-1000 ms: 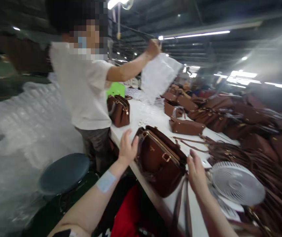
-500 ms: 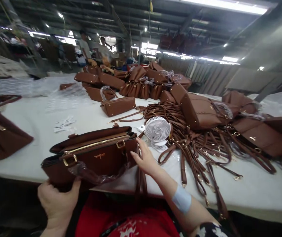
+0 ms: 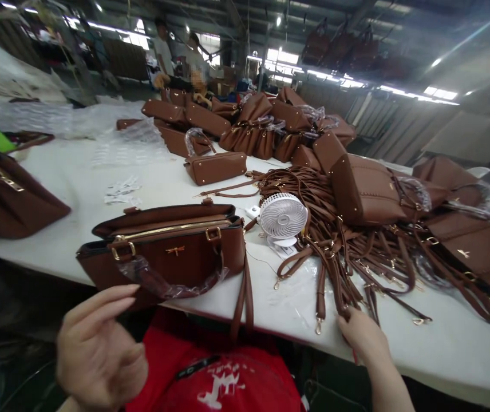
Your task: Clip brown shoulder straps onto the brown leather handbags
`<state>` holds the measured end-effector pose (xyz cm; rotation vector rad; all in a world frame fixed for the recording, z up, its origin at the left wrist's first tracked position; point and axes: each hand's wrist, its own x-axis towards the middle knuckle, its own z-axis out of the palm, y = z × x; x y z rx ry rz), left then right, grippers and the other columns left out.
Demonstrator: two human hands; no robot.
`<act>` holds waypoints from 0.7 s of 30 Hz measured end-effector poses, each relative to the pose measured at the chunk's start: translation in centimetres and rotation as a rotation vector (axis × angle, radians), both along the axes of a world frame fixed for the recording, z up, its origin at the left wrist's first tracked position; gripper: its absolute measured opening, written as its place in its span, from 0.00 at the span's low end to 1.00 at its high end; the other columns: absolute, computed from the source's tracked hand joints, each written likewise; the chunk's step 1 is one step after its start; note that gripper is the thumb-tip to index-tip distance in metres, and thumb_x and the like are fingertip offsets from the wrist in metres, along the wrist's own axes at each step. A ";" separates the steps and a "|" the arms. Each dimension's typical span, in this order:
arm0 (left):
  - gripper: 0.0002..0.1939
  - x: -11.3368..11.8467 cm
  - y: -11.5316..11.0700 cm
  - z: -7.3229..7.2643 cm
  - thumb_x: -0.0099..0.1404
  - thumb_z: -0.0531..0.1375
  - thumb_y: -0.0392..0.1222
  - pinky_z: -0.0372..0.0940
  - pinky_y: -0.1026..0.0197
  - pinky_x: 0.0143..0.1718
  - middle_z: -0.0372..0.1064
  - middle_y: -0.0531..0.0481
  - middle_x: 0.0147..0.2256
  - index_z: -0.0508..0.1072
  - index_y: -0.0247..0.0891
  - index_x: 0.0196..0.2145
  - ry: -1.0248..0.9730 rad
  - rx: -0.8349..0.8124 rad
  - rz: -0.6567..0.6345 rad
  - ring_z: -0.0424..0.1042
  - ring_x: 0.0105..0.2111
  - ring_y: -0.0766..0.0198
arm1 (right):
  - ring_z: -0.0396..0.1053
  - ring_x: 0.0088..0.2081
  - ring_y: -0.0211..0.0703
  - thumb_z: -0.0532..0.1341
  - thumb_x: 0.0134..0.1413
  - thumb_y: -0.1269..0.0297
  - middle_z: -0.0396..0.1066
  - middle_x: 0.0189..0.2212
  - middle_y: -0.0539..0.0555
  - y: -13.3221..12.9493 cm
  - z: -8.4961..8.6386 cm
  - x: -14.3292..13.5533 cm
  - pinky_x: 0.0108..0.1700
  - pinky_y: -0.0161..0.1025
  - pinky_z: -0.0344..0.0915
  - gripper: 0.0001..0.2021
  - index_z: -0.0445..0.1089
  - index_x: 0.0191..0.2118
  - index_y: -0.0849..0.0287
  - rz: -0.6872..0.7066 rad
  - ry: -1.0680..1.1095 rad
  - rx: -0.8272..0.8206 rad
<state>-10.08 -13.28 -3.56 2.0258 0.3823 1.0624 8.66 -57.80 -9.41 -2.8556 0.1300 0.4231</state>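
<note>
A brown handbag (image 3: 185,260) stands upright at the table's near edge, with a gold zip, a gold dragonfly emblem and a plastic-wrapped handle drooping over its front. Just below its left corner is my left hand (image 3: 101,349), raised with the fingers stretched and the thumb apart, holding nothing. At the right, my right hand (image 3: 365,340) is closed on a brown shoulder strap (image 3: 338,283) that lies at the front of a tangled heap of straps (image 3: 300,186). Its fingertips are partly hidden. One strap hangs from the handbag's right end over the edge.
A white fan (image 3: 283,217) stands between the handbag and the straps. More brown bags (image 3: 369,191) pile up behind and to the right; another bag (image 3: 11,197) sits at the left. White paper tags (image 3: 122,190) lie behind the handbag. Two people (image 3: 196,60) stand beyond the table.
My right hand has left the handbag's right end and moved right to the straps, closing on one. My left hand has come off the handbag's lower left corner. The view has shifted slightly.
</note>
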 end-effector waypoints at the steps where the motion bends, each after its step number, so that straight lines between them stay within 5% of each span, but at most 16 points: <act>1: 0.18 1.1 -1.5 1.1 0.55 0.57 0.51 0.68 0.43 0.46 0.67 0.49 0.46 0.68 0.51 0.44 -0.155 0.046 -0.006 0.69 0.45 0.48 | 0.73 0.36 0.58 0.59 0.49 0.57 0.75 0.30 0.61 0.4 0.2 -0.3 0.38 0.48 0.65 0.12 0.73 0.33 0.60 -0.003 0.014 0.197; 5: 0.15 4.7 -6.1 3.1 0.61 0.56 0.40 0.69 0.51 0.47 0.69 0.45 0.46 0.68 0.44 0.48 -0.024 0.174 -0.417 0.70 0.46 0.54 | 0.71 0.29 0.44 0.65 0.50 0.49 0.75 0.29 0.56 4.7 2.4 -2.1 0.32 0.39 0.66 0.18 0.73 0.36 0.61 -0.055 0.186 1.130; 8: 0.16 6.1 -8.3 2.5 0.65 0.54 0.42 0.67 0.55 0.51 0.70 0.44 0.47 0.68 0.41 0.50 0.234 0.192 -0.695 0.70 0.48 0.56 | 0.71 0.28 0.40 0.69 0.47 0.52 0.76 0.30 0.55 9.2 3.9 -3.8 0.32 0.37 0.68 0.16 0.74 0.35 0.61 -0.134 0.292 1.458; 11: 0.18 6.7 -9.6 0.9 0.71 0.46 0.46 0.66 0.57 0.50 0.73 0.45 0.44 0.70 0.38 0.48 0.516 -0.012 -0.896 0.71 0.45 0.60 | 0.73 0.30 0.41 0.70 0.47 0.54 0.77 0.31 0.56 13.0 4.4 -5.3 0.36 0.39 0.70 0.15 0.75 0.36 0.60 -0.140 0.402 1.554; 16: 0.32 6.3 -8.9 -1.7 0.72 0.36 0.56 0.62 0.66 0.26 0.70 0.47 0.25 0.71 0.31 0.37 0.758 -0.624 -1.112 0.69 0.25 0.66 | 0.75 0.36 0.46 0.69 0.48 0.54 0.78 0.35 0.57 15.7 4.0 -5.8 0.42 0.44 0.72 0.15 0.76 0.39 0.58 -0.093 0.416 1.547; 21: 0.22 5.2 -7.6 -1.5 0.70 0.49 0.55 0.60 0.69 0.27 0.67 0.53 0.23 0.71 0.34 0.35 0.752 -0.566 -1.068 0.65 0.23 0.70 | 0.75 0.35 0.46 0.70 0.47 0.56 0.78 0.36 0.58 16.5 2.7 -4.6 0.39 0.42 0.72 0.15 0.76 0.40 0.57 -0.044 0.390 1.531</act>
